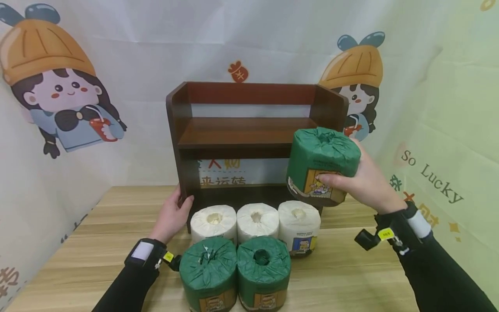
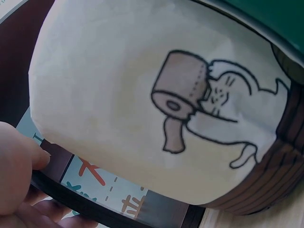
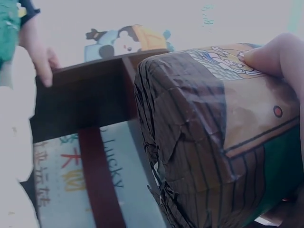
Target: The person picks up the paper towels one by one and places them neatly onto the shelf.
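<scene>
My right hand (image 1: 368,182) holds a green-wrapped toilet roll (image 1: 325,160) in the air, in front of the right side of a dark brown two-tier shelf (image 1: 249,135). In the right wrist view the thumb (image 3: 278,57) presses on the roll's printed label, and the pleated brown base faces the camera. My left hand (image 1: 171,216) grips the lower left side panel of the shelf. The left wrist view shows the thumb (image 2: 23,154) and fingers on either side of the dark panel edge.
White-wrapped toilet rolls (image 1: 257,221) stand in a row of three before the shelf. Two green-wrapped rolls (image 1: 265,273) stand nearer, in front of them. All rest on a wooden tabletop (image 1: 117,242). Behind and beside it hangs a printed cloth (image 1: 140,86).
</scene>
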Available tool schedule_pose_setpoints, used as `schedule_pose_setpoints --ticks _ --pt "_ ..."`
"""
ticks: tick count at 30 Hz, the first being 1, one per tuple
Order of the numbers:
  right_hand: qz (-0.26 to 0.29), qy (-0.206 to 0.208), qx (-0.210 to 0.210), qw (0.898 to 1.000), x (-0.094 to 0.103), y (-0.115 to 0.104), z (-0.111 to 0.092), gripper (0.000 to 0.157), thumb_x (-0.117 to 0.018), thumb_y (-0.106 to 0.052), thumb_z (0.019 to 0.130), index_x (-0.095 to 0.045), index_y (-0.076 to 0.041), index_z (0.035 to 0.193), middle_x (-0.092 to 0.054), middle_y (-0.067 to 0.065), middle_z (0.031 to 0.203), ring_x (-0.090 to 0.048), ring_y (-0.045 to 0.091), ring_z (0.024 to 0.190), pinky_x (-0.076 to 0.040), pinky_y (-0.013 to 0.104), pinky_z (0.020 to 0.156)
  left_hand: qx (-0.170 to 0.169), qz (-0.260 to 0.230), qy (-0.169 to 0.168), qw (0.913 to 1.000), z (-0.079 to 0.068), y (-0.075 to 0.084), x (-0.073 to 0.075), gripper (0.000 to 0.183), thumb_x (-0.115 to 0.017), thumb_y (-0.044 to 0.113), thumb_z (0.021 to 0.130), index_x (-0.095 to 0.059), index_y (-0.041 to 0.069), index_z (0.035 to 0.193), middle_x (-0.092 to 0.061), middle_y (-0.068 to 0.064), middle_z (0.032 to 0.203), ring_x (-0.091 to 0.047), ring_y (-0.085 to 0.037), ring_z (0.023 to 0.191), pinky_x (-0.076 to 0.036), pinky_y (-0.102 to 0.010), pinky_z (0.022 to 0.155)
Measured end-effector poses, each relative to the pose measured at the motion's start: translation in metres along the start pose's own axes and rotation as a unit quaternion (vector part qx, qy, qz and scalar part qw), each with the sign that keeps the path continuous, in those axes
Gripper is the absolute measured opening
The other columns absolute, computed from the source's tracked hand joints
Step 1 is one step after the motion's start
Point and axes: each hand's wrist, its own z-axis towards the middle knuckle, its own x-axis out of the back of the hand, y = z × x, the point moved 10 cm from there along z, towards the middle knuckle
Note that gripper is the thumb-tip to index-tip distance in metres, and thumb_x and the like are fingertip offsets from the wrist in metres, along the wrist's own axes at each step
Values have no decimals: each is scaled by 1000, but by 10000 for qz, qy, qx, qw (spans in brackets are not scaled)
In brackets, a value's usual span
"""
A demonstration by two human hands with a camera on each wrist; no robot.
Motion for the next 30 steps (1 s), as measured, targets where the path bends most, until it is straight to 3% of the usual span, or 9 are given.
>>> schedule_pose_setpoints --ticks 9,14,19,23,27,30 --pt "-62 457 -343 9983 16 1 43 64 -76 -14 84 -39 -17 136 -54 6 123 -54 23 107 -53 29 84 -50 96 42 9999 -1 1 1 53 -47 25 107 -27 23 156 -41 -17 147 -40 -36 128 -44 -57 96" --pt "-399 565 -258 9973 21 -2 66 60 -78 -21 85 -46 -17 135 -59 4 119 -57 21 103 -53 29 83 -122 147 79 9998 -1 2 1 53 -46 24 107 -26 21 156 -41 -19 146 -41 -37 128 -45 -58 95" --pt "-741 608 -468 9943 22 7 83 60 -80 -29 84 -50 -17 134 -61 2 117 -58 18 102 -54 36 84 -88 154 111 9998 -2 2 2 53 -46 24 107 -27 24 156 -42 -18 146 -41 -37 127 -45 -57 95" --pt "-889 635 -950 9895 21 21 86 73 -81 -38 83 -41 -16 139 -58 3 123 -55 17 106 -52 44 88 -92 155 128 9998 -2 3 2 53 -47 23 107 -27 22 156 -42 -18 146 -42 -36 127 -45 -57 95" --pt "-925 850 -1503 9806 22 33 81 96 -79 -48 81 -19 -16 149 -49 11 130 -50 24 112 -49 50 92 -123 130 137 9997 -1 2 2 54 -48 21 107 -26 21 156 -42 -19 146 -42 -37 127 -45 -57 95" --pt "-1252 1011 -1808 9703 23 37 78 108 -75 -59 79 -7 -15 151 -42 16 133 -46 28 115 -47 51 92 -96 137 158 9997 0 0 2 55 -48 22 107 -26 22 157 -41 -19 146 -41 -37 127 -45 -58 95"
